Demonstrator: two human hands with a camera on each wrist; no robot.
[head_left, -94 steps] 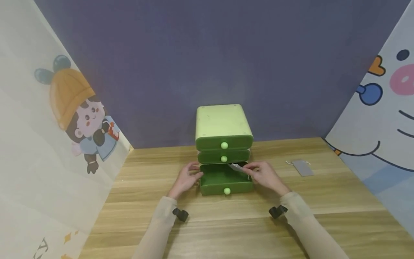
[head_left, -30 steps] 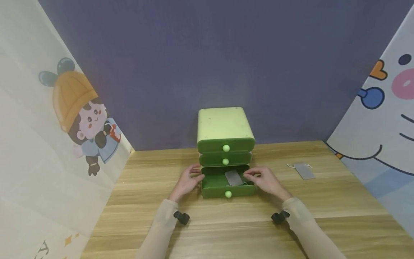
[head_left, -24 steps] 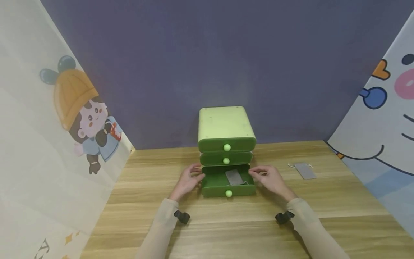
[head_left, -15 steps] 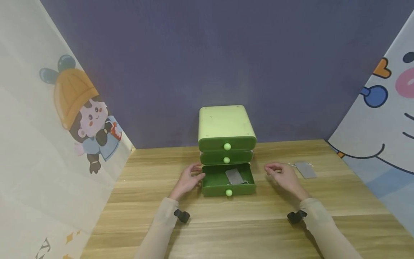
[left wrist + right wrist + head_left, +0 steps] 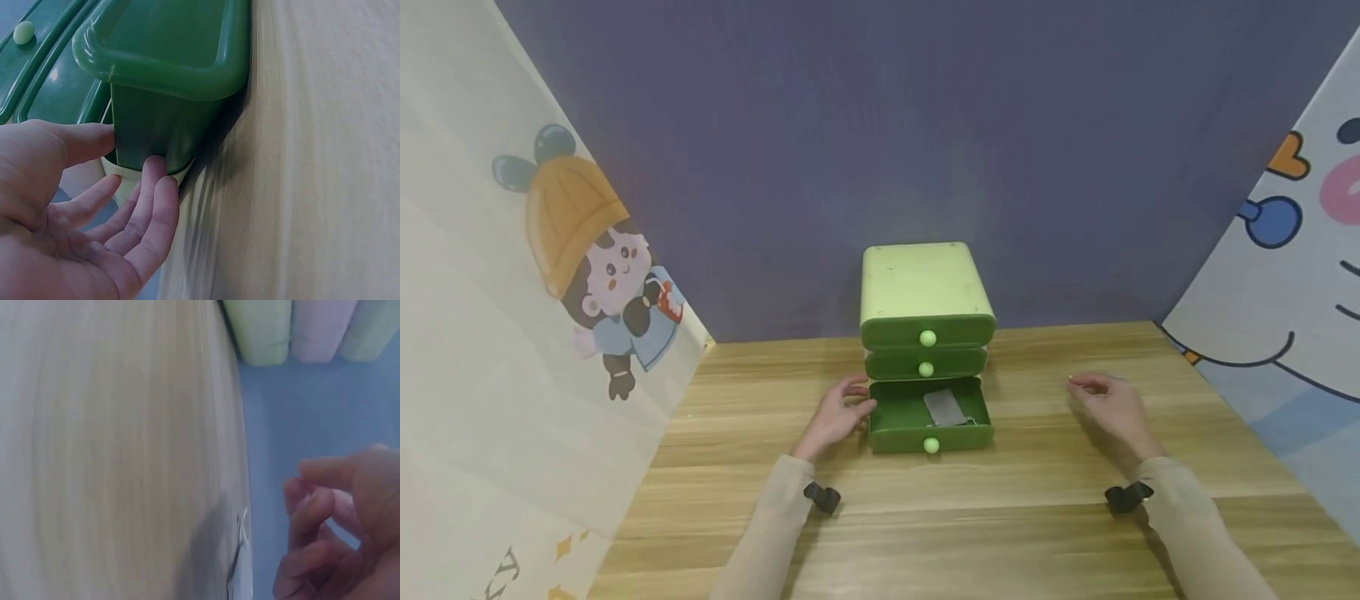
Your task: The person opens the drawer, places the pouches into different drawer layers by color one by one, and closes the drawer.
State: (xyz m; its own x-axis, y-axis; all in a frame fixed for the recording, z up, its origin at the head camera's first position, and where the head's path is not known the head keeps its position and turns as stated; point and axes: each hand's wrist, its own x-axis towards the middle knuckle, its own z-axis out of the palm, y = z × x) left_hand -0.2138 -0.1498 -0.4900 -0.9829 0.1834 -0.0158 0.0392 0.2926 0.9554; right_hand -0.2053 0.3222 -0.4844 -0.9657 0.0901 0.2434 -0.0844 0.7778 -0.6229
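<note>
A small desktop drawer cabinet (image 5: 925, 279), light green on top with dark green fronts, has its bottom drawer (image 5: 895, 442) pulled out. Inside that drawer lies a grey drawstring pouch (image 5: 944, 407), toward the right. My left hand (image 5: 835, 417) rests at the drawer's left side; in the left wrist view its fingertips touch the drawer side and the cabinet edge. Over the table to the right hovers my right hand (image 5: 1112, 412), fingers loosely bent and holding nothing. It hides most of a second grey pouch, part of which shows in the right wrist view as a pouch (image 5: 242, 575) with pale cords.
The two upper drawers, with round light green knobs (image 5: 928, 338), are closed. Behind the wooden table (image 5: 970, 533) stands a dark blue-purple wall (image 5: 760, 167). Cartoon-printed panels flank it at left and right. Each wrist wears a black camera (image 5: 823, 497).
My right hand has let go of the first pouch, which now lies in the drawer, and has moved right to the second pouch. My left hand stays at the drawer's left side.
</note>
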